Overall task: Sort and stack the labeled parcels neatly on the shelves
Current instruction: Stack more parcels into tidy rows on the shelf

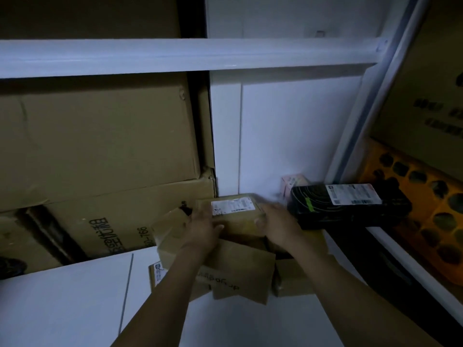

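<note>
A brown parcel [239, 219] with a white label sits on top of a pile of cardboard parcels [240, 269] on the white shelf [75, 296]. My left hand [203, 227] grips its left side, thumb across the front. My right hand [276, 227] holds its right side, thumb on the front face. A black parcel [348, 206] with a white label lies just to the right, and a small pink box [294, 182] stands behind it by the wall.
Large cardboard cartons [100, 146] fill the left of the shelf bay. A white shelf beam [188, 56] crosses above. At the right stand a white upright [363, 108], a yellow crate [426, 209] and another carton [431, 96]. The scene is dim.
</note>
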